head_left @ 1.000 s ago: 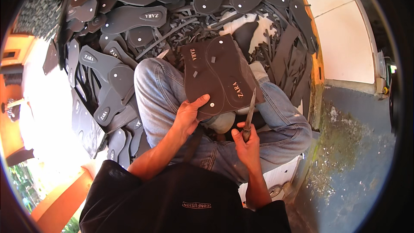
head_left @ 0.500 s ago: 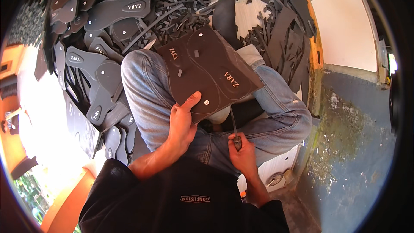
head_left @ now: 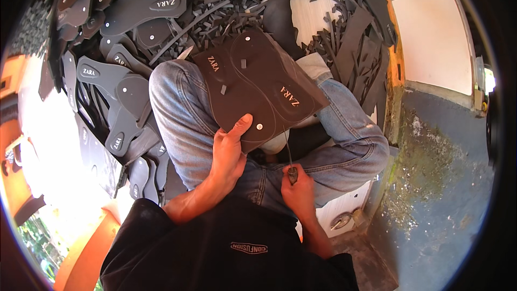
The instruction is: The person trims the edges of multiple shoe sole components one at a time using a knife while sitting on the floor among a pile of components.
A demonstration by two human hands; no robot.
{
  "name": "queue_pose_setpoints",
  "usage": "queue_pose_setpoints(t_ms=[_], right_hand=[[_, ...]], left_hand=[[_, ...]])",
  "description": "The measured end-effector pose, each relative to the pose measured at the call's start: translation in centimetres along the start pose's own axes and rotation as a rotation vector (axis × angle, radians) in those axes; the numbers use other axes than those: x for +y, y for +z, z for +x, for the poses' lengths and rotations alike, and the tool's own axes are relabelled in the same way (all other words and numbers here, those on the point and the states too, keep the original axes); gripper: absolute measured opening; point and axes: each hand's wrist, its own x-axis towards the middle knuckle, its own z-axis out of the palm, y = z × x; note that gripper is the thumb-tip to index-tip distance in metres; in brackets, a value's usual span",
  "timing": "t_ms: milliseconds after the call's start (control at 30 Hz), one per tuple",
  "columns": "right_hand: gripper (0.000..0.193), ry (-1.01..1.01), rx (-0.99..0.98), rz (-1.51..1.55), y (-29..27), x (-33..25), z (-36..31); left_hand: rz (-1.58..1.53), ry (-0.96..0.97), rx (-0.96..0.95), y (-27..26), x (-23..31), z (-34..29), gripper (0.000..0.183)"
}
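Note:
A dark sheet of sole material point(head_left: 245, 86), printed with two sandal-sole outlines, lies tilted over my crossed legs. My left hand point(head_left: 229, 148) is closed on its near corner, thumb on top and fingers underneath. Low in my right hand point(head_left: 299, 188) is the handle of a thin-bladed knife point(head_left: 291, 174). Its narrow blade points away from me and reaches the sheet's near edge, right of the left thumb. Whether the tip is in the material cannot be made out.
Cut dark soles point(head_left: 142, 13) lie in heaps to the left and far side. Small offcuts point(head_left: 231, 27) cover the floor beyond my legs point(head_left: 180, 113). Long scrap strips point(head_left: 355, 43) lie at the far right, beside a blue stained floor point(head_left: 436, 183).
My right hand and the knife have shifted slightly left. The sheet has barely moved, and my left hand keeps the same hold.

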Motion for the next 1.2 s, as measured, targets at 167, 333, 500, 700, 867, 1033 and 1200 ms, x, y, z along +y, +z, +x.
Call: queue_pose_setpoints(t_ms=[167, 333, 500, 700, 867, 1033, 1200], right_hand=[[0.004, 0.029, -0.044, -0.007, 0.7, -0.2, 0.8], [0.005, 0.078, -0.056, 0.010, 1.3, -0.6, 1.4], [0.006, 0.107, -0.093, 0.022, 1.6, -0.9, 2.1], [0.008, 0.099, -0.124, 0.010, 2.0, -1.7, 3.0], [0.008, 0.079, -0.118, 0.013, 2.3, -1.9, 3.8], [0.008, 0.067, -0.120, 0.019, 2.7, -2.3, 4.7], [0.009, 0.038, -0.099, 0.021, 3.4, -1.9, 5.4]], left_hand=[[0.056, 0.031, -0.027, -0.4, 0.3, 0.2, 0.030], [0.050, 0.037, -0.091, -1.1, 0.6, 0.5, 0.029], [0.067, 0.019, -0.100, -1.8, 0.8, 0.8, 0.029], [0.051, 0.010, -0.150, -2.3, 1.1, 0.8, 0.029], [0.067, 0.003, -0.137, -2.7, 1.1, 0.9, 0.029], [0.063, -0.014, -0.175, -3.0, 1.3, 0.9, 0.030], [0.051, -0.008, -0.170, -2.6, 1.2, 0.9, 0.030]])
